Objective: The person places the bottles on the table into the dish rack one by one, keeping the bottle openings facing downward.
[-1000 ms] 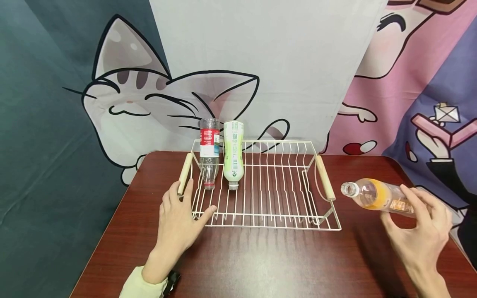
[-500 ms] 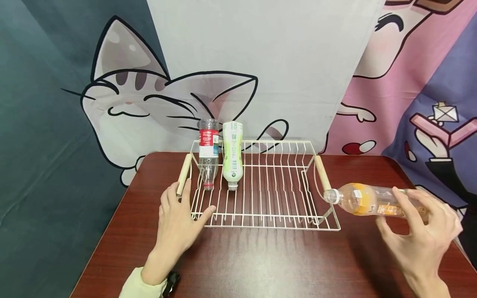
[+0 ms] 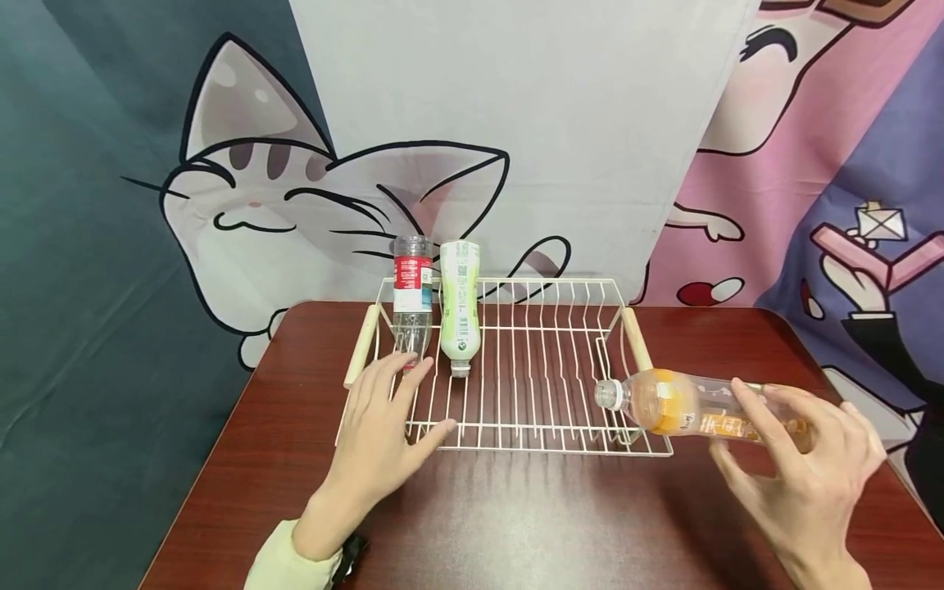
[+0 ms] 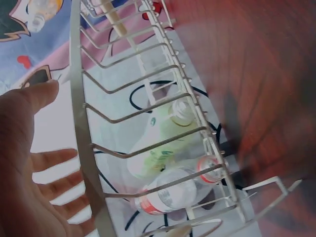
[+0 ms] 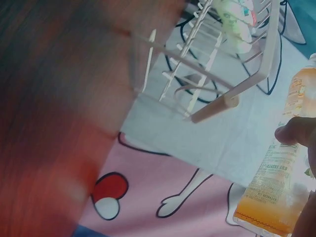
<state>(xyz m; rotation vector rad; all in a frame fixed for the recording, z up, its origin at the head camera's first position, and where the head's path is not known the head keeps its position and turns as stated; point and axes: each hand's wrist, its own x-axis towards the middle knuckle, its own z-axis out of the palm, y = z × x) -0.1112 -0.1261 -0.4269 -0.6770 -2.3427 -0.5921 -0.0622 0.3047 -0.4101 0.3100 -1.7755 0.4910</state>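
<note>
My right hand (image 3: 807,467) grips the lower half of a clear plastic bottle (image 3: 667,403) with an orange label, tilted on its side, its uncapped mouth over the rack's right end. The same orange bottle (image 5: 269,185) fills the right edge of the right wrist view. A white wire dish rack (image 3: 546,426) with wooden handles stands on the table. In its left part lean a clear bottle with a red label (image 3: 413,287) and a green-white bottle (image 3: 460,307), both neck down. My left hand (image 3: 387,430), fingers spread, hovers over the rack's front left corner, hiding the red-labelled bottle's neck.
The dark red-brown table (image 3: 516,524) carries the rack near its back edge. Behind it hangs a cartoon-printed cloth (image 3: 560,147). The rack's right wooden handle (image 3: 636,338) stands just behind the orange-labelled bottle.
The right hand has carried the orange-labelled bottle leftward, so its mouth is now over the rack. The left hand has moved right, away from the left wooden handle.
</note>
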